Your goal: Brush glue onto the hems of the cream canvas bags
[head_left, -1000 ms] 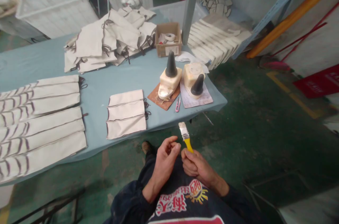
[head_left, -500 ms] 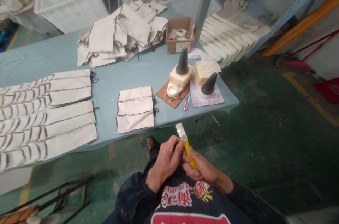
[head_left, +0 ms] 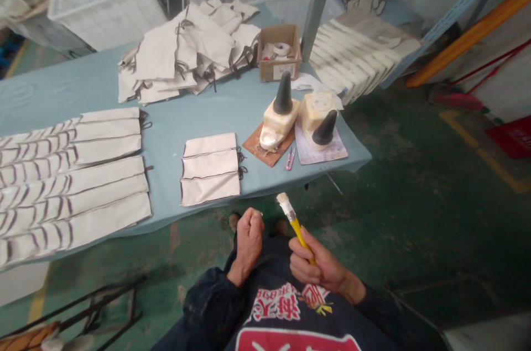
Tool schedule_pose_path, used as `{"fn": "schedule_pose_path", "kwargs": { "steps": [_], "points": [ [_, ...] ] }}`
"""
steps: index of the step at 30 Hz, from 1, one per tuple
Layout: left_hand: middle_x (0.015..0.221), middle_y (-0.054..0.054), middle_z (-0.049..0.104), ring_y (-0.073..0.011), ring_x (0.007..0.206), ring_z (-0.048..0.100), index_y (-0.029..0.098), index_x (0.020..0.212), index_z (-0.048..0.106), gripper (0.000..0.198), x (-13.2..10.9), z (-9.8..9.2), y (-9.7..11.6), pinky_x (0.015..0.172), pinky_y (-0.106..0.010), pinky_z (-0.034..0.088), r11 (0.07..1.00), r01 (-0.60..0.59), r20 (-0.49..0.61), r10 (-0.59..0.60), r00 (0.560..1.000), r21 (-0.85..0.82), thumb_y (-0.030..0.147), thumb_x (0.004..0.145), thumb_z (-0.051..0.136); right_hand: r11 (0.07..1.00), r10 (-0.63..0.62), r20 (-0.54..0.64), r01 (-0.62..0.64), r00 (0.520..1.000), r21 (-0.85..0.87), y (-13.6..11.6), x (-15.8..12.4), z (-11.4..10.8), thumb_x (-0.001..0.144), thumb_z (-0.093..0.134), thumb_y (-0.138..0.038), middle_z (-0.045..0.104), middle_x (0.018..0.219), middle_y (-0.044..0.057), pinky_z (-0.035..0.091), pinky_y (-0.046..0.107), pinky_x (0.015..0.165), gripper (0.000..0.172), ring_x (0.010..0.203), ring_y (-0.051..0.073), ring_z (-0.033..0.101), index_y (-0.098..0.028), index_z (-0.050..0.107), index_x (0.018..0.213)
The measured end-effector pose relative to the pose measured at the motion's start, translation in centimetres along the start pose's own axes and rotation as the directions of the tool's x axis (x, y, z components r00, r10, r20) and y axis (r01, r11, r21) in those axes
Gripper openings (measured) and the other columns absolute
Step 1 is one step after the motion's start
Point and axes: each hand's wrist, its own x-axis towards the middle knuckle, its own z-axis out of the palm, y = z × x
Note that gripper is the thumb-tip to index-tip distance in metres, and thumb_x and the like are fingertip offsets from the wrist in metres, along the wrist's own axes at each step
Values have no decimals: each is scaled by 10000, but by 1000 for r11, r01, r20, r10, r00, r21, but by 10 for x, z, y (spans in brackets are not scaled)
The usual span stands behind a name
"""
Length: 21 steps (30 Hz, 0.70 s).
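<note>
A blue-covered table (head_left: pixel 215 108) bears three overlapping cloth pieces (head_left: pixel 211 168) near its front edge. Below that edge, over the lap, the right hand (head_left: pixel 315 268) wraps its fingers around a yellow-handled brush (head_left: pixel 293 219), bristles tilted up toward the table. Near it, not touching, the left hand (head_left: pixel 250 232) is curled into a fist.

Dark garment (head_left: pixel 286 307): Chinese characters printed in white and red (seen upside down, none legible). Cardboard box (head_left: pixel 277 55): white label, its print too small to read.
</note>
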Motion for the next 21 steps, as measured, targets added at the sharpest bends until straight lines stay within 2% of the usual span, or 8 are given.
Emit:
{"fn": "schedule_pose_path", "kwargs": {
  "steps": [5, 7, 9, 11, 13, 16, 19, 21],
  "points": [
    [565, 76, 301, -99, 536, 272, 230, 601, 342, 563, -7, 4, -1, 523, -253, 257, 999, 50, 105, -49, 993, -3, 613, 988, 487, 998, -47, 75, 44, 996, 44, 5, -1, -13, 948, 608, -705, 203, 352, -121, 137, 194, 334, 683, 301, 44, 134, -227, 294, 574],
    [580, 75, 354, -94, 547, 317, 213, 619, 413, 538, -9, 6, 3, 533, -241, 287, 999, 50, 138, -49, 989, 1, 603, 933, 608, 997, -78, 25, 78, 997, -8, 9, 0, -17, 962, 575, -711, 224, 369, -125, 136, 198, 338, 644, 312, 51, 135, -232, 346, 599],
    [662, 48, 524, -103, 592, 439, 187, 768, 573, 418, -9, 6, 6, 577, -231, 369, 998, 53, 196, -48, 979, -23, 569, 875, 707, 978, -135, -93, 117, 986, -171, 13, 1, -19, 960, 548, -735, 263, 397, -123, 138, 210, 352, 607, 333, 58, 149, -230, 435, 642],
    [731, 9, 639, -120, 618, 527, 168, 933, 655, 407, -8, 6, 8, 601, -237, 422, 995, 90, 259, -76, 963, -44, 566, 873, 711, 920, -204, -207, 115, 957, -376, 15, 2, -20, 946, 526, -769, 302, 430, -116, 148, 224, 377, 601, 361, 65, 173, -216, 532, 711],
    [616, 10, 618, -115, 538, 508, 154, 850, 671, 459, -9, 5, 10, 545, -233, 395, 988, 147, 286, -131, 949, -36, 610, 900, 660, 837, -263, -278, 75, 924, -542, 17, 3, -20, 940, 463, -812, 326, 457, -100, 169, 241, 414, 656, 398, 77, 206, -196, 597, 759],
    [486, 41, 515, -92, 450, 429, 167, 685, 611, 551, -12, 8, 14, 485, -225, 342, 976, 199, 249, -172, 953, -85, 675, 898, 628, 739, -344, -343, 27, 874, -674, 17, 4, -17, 957, 347, -831, 314, 495, -78, 219, 265, 471, 738, 457, 100, 256, -182, 629, 750],
    [603, 36, 603, -106, 518, 516, 145, 974, 683, 493, -16, 11, 21, 535, -225, 425, 941, 228, 255, -163, 953, -248, 624, 857, 714, 684, -426, -364, 32, 828, -729, 18, 5, -14, 964, 405, -795, 441, 601, -35, 312, 276, 530, 669, 532, 119, 369, -192, 607, 757],
    [657, 31, 638, -118, 563, 560, 138, 1169, 661, 541, -17, 13, 26, 569, -232, 461, 917, 248, 278, -162, 947, -312, 561, 845, 751, 659, -463, -355, 47, 812, -751, 18, 6, -12, 957, 445, -783, 559, 728, 9, 386, 282, 587, 626, 624, 145, 476, -201, 588, 776]
  ]
}}
